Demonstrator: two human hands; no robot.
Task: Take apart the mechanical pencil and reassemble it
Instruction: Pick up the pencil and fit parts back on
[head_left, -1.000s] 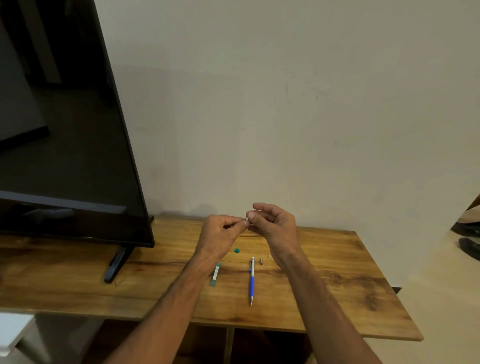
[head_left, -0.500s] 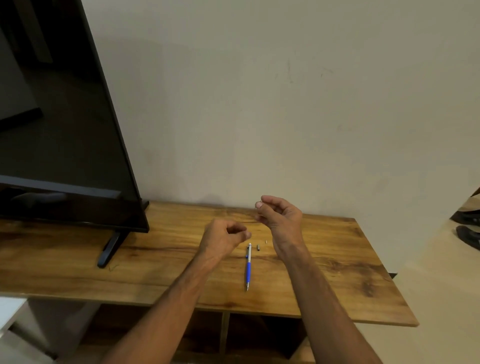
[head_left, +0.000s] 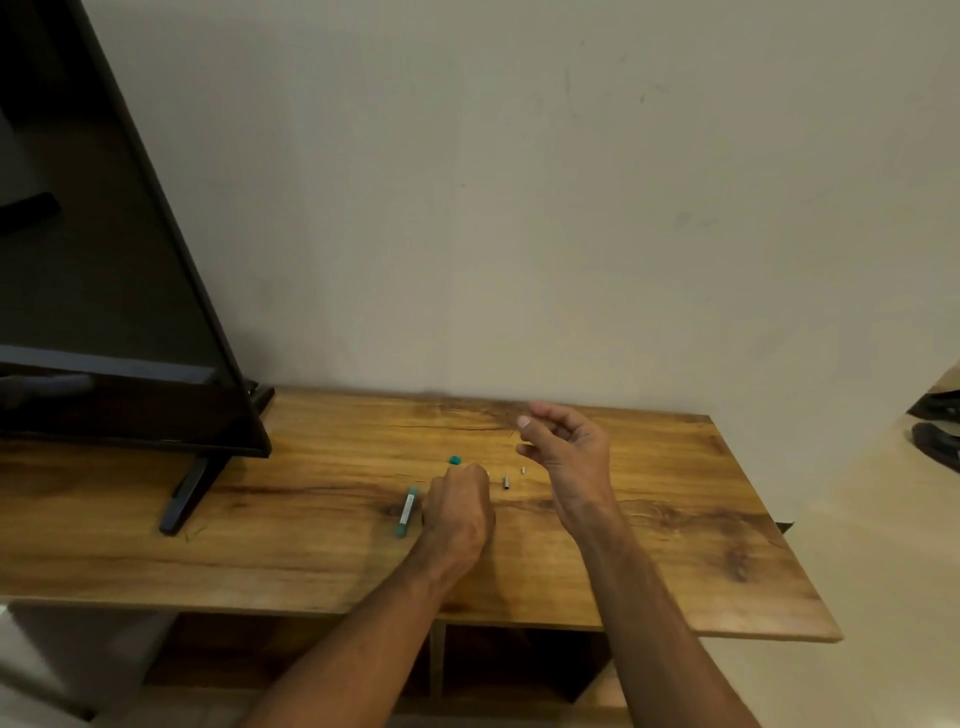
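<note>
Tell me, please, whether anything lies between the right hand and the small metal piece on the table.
Only a tiny white piece lies between the right hand and the small metal piece. The hand hovers above, so reaching down looks clear; the left hand rests farther left.

1. Dim, warm indoor light. The wall (head_left: 571, 208) is evenly lit with no hot spots.
2. Light comes from the right: a soft shadow falls left of the left hand (head_left: 460, 506) on the counter (head_left: 311, 561).
3. TV (head_left: 104, 260) screen nearly black, with faint reflections and no glare.
4. Right hand (head_left: 566, 447) slightly motion-blurred; small parts on the counter are soft.
5. Wide-angle distortion: TV frame leans and the counter edges splay towards the corners.
</note>
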